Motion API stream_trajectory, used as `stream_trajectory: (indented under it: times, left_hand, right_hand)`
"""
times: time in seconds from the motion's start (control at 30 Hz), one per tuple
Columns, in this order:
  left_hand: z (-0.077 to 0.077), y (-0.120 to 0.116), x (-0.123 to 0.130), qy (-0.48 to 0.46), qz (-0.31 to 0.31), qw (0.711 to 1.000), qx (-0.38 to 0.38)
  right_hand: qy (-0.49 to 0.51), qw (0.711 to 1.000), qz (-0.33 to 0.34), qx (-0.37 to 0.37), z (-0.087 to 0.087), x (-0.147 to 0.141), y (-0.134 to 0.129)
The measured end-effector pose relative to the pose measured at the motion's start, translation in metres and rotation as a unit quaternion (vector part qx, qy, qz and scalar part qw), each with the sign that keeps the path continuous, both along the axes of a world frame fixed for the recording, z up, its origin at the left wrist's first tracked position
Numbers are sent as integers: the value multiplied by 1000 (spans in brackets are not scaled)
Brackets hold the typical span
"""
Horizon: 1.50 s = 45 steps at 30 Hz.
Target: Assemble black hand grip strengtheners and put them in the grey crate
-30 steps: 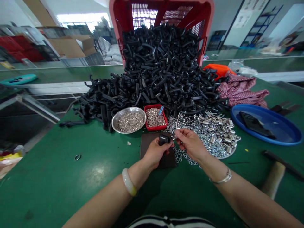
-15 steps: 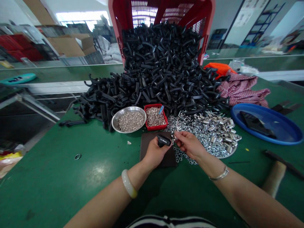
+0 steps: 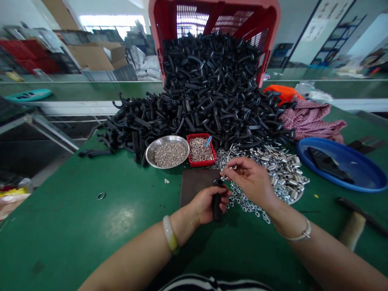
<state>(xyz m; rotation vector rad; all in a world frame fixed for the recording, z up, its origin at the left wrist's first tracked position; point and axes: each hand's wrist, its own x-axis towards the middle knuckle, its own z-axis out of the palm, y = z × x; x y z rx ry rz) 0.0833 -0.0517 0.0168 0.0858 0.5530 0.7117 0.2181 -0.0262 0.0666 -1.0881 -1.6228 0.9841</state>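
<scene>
My left hand (image 3: 207,204) is wrapped round a black handle (image 3: 217,204), which stands roughly upright over the right edge of a dark square pad (image 3: 194,184). Just above the handle's top end, my right hand (image 3: 247,176) pinches a small shiny metal part (image 3: 224,176), too small to make out fully. Beneath and beside my right hand spreads a heap of metal rings (image 3: 247,202) and ribbed metal pieces (image 3: 292,173). Behind the pad are a steel bowl of small metal pieces (image 3: 169,153) and a red tray (image 3: 201,163) of pins.
A large pile of black handles (image 3: 209,97) spills from a red crate (image 3: 269,40). To the right are a blue tray (image 3: 370,169) with a dark flat object, a checked cloth (image 3: 315,119) and a hammer (image 3: 353,228). One ring (image 3: 101,196) lies at left.
My left hand has turned the black handle upright and moved it slightly right and nearer. My right hand has shifted over its top end. Some rings now lie spread closer to me.
</scene>
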Motion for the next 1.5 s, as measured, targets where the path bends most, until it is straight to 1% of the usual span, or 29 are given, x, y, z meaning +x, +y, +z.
stream_trajectory:
  times: [0.1,0.23,0.27,0.33,0.4,0.43,0.5,0.57,0.6,0.63,0.67,0.73,0.8,0.83,0.87,0.9,0.93,0.97,1.0,1.03,1.07,1.1,1.13,1.17,1.2,1.23,1.3,1.4,1.5]
  left_hand:
    - [2,1,2,15,-6,1000,5]
    - [2,0,3,73,-16,997,30]
    - [2,-1,3,87,-21,995,39]
    - [1,-2,1,118,-27,990,66]
    - [2,-2,-2,150,-31,983,98]
    - [2,-2,-4,154,-37,981,110]
    - [4,-1,-6,133,-57,982,122]
    - [5,0,-7,109,-72,984,123]
    - [6,0,-8,107,-76,984,121]
    - [6,0,-8,109,-81,983,120]
    - [5,-1,-8,107,-91,983,119]
    - [3,-3,-9,73,-117,984,114]
    - [0,-5,-11,16,-141,984,106]
    - [-1,-6,-13,-7,-146,984,99]
    - [-2,-7,-15,-21,-145,985,91]
    - [-3,-7,-17,-31,-139,986,82]
    - [-3,-7,-20,-40,-128,988,71]
    - [-4,-6,-22,-50,-108,991,55]
    - [-4,-4,-24,-59,-82,994,35]
    - [-5,-2,-26,-66,-54,996,9]
    - [-6,1,-27,-69,-27,997,-17]
    - [-8,4,-29,-69,-4,997,-41]
    - [-9,6,-29,-66,12,996,-60]
    - [-11,8,-29,-61,23,995,-72]
    - [-12,9,-29,-57,28,995,-78]
    - [-13,10,-28,-51,29,995,-82]
    - [-14,10,-26,-39,28,995,-84]
    - [-14,10,-23,-21,26,996,-78]
    - [-13,10,-24,-14,26,997,-68]
  right_hand:
    - [-14,1000,13,-8,-4,-2,-1]
    - [-101,993,-10,55,-9,0,3]
    - [-120,991,-9,60,-9,2,5]
    - [-131,991,18,23,-10,5,8]
    - [-107,993,48,-29,-12,7,8]
    - [-90,994,52,-35,-13,8,6]
    - [-66,997,37,9,-15,9,0]
    - [-74,995,5,68,-17,8,-5]
    - [-85,994,-7,76,-18,8,-7]
    - [-95,993,-12,62,-19,7,-7]
    - [-99,995,-10,29,-20,7,-6]
    - [-78,993,13,-83,-26,8,1]
    - [-41,977,59,-200,-33,11,9]
    - [-35,968,77,-235,-37,13,13]
    - [-44,966,81,-241,-40,15,17]
    - [-76,971,72,-217,-43,17,20]
    - [-129,977,52,-163,-45,20,23]
    - [-201,975,34,-90,-46,22,25]
    - [-285,958,25,-13,-47,23,27]
    - [-371,926,34,54,-46,24,28]
    - [-452,884,57,102,-45,24,28]
    - [-520,840,84,131,-44,24,28]
    - [-571,801,105,143,-44,22,28]
    - [-608,771,116,149,-43,20,27]
    - [-633,750,118,155,-43,17,27]
    - [-647,736,116,161,-44,15,27]
    - [-657,726,109,169,-46,10,27]
    - [-661,729,78,161,-50,4,28]
    - [-668,728,55,147,-49,3,26]
